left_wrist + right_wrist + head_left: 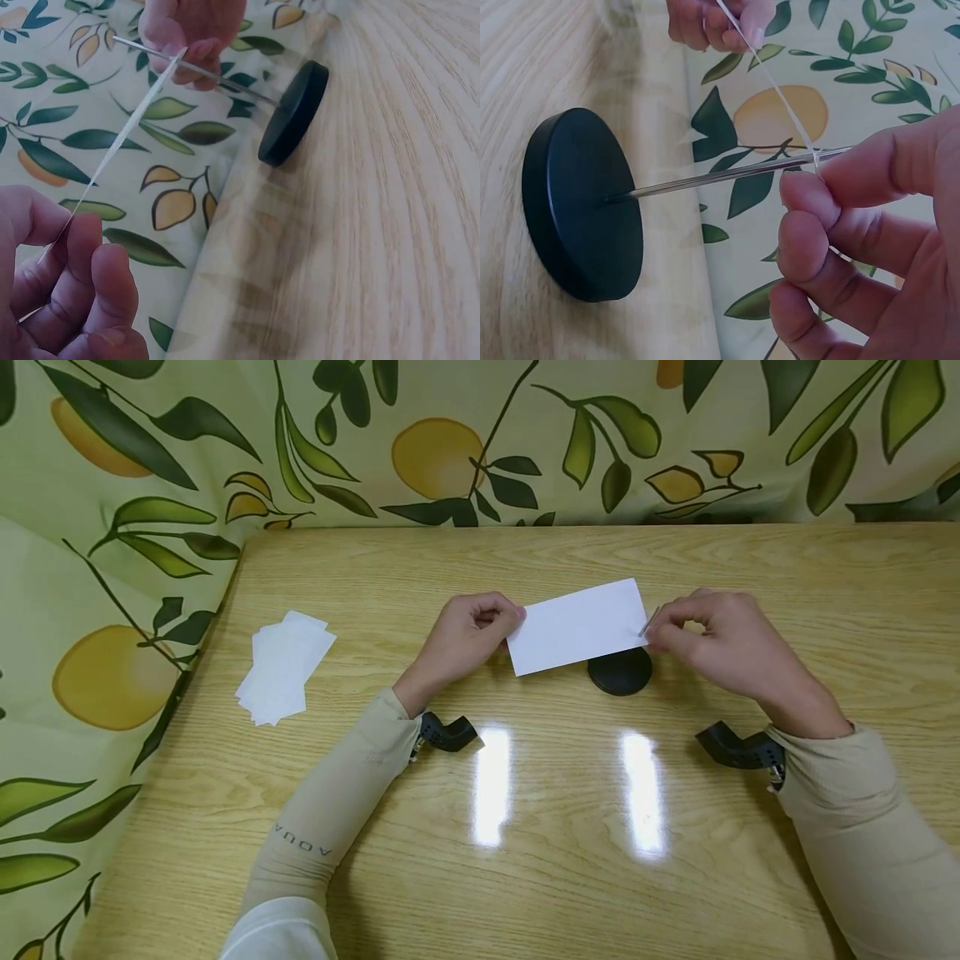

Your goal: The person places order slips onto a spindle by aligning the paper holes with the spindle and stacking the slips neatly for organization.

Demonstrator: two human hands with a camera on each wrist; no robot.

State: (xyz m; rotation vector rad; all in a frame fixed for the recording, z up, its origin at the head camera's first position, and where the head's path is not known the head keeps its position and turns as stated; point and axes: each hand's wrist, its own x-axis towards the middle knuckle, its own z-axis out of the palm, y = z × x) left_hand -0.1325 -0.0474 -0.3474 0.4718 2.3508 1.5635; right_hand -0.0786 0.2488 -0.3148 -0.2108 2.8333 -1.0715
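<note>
Downward head view, close wrist views, seemingly sideways, sharing disc [585,210]

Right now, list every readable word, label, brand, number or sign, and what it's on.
"AQUA": on the left sleeve, upside down in the head view; it runs to the sleeve's edge, so any further letters would be hidden.
No other readable text; none shows on the held white sheet, the loose papers or the black disc.

Two bright glare streaks [491,789] on the glossy tabletop [555,893], wrist views duller.
</note>
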